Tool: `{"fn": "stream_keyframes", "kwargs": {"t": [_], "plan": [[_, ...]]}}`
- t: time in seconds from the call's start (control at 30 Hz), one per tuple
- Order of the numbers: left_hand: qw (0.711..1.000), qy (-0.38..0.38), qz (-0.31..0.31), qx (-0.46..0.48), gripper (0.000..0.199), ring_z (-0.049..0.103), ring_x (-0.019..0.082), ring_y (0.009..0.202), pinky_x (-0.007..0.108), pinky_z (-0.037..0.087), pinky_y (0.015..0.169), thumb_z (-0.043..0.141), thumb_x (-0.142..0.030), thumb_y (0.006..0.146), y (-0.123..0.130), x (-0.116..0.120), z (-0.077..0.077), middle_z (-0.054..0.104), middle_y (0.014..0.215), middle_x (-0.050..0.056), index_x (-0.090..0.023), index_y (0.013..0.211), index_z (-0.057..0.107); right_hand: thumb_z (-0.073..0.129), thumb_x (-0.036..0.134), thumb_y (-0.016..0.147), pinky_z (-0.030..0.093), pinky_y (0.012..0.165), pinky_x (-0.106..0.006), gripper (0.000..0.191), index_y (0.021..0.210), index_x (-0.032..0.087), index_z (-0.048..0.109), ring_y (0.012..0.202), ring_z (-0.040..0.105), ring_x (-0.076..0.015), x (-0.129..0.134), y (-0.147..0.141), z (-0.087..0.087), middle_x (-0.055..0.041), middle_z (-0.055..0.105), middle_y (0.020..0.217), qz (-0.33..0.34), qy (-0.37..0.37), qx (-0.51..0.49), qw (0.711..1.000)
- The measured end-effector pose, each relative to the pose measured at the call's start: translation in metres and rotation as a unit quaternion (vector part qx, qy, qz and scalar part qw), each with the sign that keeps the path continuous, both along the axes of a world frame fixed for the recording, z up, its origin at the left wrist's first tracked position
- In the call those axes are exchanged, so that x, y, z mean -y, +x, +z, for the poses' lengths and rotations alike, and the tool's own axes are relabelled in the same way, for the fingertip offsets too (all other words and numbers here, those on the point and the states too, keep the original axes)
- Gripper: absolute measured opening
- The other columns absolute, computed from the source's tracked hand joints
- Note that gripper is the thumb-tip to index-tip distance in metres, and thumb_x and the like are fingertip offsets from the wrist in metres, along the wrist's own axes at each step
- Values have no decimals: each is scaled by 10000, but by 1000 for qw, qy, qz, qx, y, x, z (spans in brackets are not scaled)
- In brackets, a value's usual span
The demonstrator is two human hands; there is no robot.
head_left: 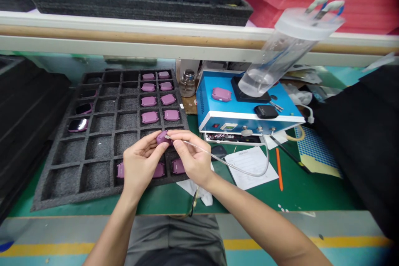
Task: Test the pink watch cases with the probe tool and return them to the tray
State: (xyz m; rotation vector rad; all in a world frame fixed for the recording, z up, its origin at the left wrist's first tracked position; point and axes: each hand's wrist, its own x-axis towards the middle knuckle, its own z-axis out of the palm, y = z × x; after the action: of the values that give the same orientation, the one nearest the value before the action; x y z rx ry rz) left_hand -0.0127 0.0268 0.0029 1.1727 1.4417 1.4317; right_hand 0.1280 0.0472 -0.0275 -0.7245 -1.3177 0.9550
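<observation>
Above the black foam tray (101, 164), my left hand (140, 164) holds a purple watch case (162, 137) between fingers and thumb. My right hand (193, 156) meets it at the case's right side, pinching the metal tip of a clear tube (246, 172) against the case. The tube loops right to the front of a blue machine (212, 110). Other purple cases (149, 117) sit in the tray's right columns, and dark-screened watches (77, 124) lie in its left column. My hands partly cover the cases in the front row.
A purple case (221, 94), a black case (266, 111) and a tilted clear cylinder (264, 66) rest on the machine. A glass bottle (187, 83) stands beside it. Right of my hands lie a paper sheet (249, 166) and an orange stick (279, 169). A shelf edge (124, 45) crosses behind.
</observation>
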Motion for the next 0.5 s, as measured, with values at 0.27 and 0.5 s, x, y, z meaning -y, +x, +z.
{"fn": "stream_keyframes", "kwargs": {"t": [0.27,0.5], "plan": [[1000,13,0,2,437,814,255,951,351,671,910,908,-340,740,0,0,-1,825,1086,116,-132,1111,809,647,213,996,627,986,-347,151,1043,265,780,1092,755,-185,-1,-1,0,-57,793,1117,7,4,-13,1000],[1000,19,5,3,412,816,242,935,333,675,893,907,-322,742,0,-1,-2,829,1072,104,-142,1102,815,650,212,992,635,974,-363,153,1037,271,785,1079,761,-193,-1,1,0,-56,799,1111,-1,17,-6,1000]]}}
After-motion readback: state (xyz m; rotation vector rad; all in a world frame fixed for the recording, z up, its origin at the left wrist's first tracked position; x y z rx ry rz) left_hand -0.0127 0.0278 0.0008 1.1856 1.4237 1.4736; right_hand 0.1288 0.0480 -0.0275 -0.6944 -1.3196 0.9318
